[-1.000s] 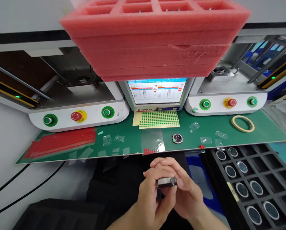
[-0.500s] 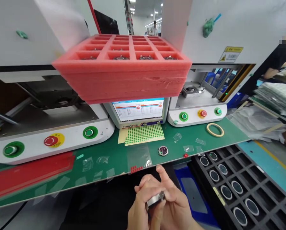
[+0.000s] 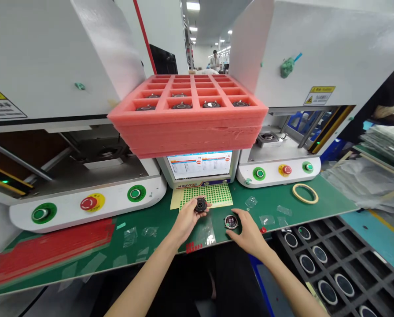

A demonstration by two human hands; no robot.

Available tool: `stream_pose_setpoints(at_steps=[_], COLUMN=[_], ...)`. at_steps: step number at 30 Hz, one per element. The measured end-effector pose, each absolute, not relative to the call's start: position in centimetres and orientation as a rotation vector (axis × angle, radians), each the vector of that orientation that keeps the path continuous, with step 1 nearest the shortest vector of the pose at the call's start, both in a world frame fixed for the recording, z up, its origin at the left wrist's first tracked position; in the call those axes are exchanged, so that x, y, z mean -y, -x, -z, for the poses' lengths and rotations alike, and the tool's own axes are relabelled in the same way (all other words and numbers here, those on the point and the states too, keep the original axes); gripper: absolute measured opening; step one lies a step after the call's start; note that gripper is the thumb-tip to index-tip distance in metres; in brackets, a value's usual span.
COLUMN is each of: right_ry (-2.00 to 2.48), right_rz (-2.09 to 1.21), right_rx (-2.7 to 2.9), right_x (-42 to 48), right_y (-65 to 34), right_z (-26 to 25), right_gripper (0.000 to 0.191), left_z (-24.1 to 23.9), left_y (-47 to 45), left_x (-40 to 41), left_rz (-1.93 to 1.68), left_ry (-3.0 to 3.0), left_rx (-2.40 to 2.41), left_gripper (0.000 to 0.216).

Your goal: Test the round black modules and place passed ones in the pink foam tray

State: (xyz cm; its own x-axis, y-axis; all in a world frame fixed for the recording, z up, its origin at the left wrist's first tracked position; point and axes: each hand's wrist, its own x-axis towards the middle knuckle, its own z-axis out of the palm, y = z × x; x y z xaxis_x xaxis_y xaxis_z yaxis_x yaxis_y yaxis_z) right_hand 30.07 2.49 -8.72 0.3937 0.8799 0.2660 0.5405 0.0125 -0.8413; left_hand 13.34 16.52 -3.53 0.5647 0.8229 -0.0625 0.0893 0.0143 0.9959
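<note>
My left hand (image 3: 190,215) is closed on a round black watch body (image 3: 200,204), its back with small metal contacts turned up, above the sheet of green dots. A second watch (image 3: 231,222), silver-rimmed with a lit dial reading 23 16, lies face up on the green bench. Around its right side curves my right hand (image 3: 248,231), thumb and fingers apart; whether they touch the rim I cannot tell. Beneath the left hand is the sheet of green dot stickers (image 3: 218,196). A clear film with red tabs (image 3: 194,247) lies at the bench edge.
A pink foam tray stack (image 3: 190,132) holding watch bodies stands before a monitor (image 3: 200,165). Press machines with buttons flank it. A tape roll (image 3: 305,193) and film scraps lie on the bench. At lower right is a black tray (image 3: 345,251) with round watch parts.
My hands have separated from around one watch body in front of the bench and reached forward. The left now holds it back up; the right is at the lit watch. The view has shifted.
</note>
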Motion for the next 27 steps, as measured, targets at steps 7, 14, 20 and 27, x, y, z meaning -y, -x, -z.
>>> stream_pose_setpoints(at_steps=[7, 14, 20, 27], right_ry=[1.765, 1.737, 1.83, 2.294], right_rz=[-0.248, -0.12, 0.121, 0.624], right_rx=[1.526, 1.859, 1.893, 1.417], right_x=[-4.3, -11.2, -8.6, -11.8], right_y=[-30.9, -31.6, -37.3, -53.7], right_z=[9.3, 8.0, 4.7, -2.9], right_gripper=[0.037, 0.042, 0.03, 0.012], left_z=[6.6, 8.1, 3.9, -4.6], left_y=[-13.1, -13.2, -4.8, 3.8], left_x=[-19.3, -20.1, -22.9, -35.0], left_rz=[-0.724, -0.684, -0.832, -1.018], left_ry=[-1.906, -2.311, -2.511, -2.783], left_rx=[-0.904, -0.9, -1.028, -1.846], left_gripper=[0.042, 0.039, 0.029, 0.061])
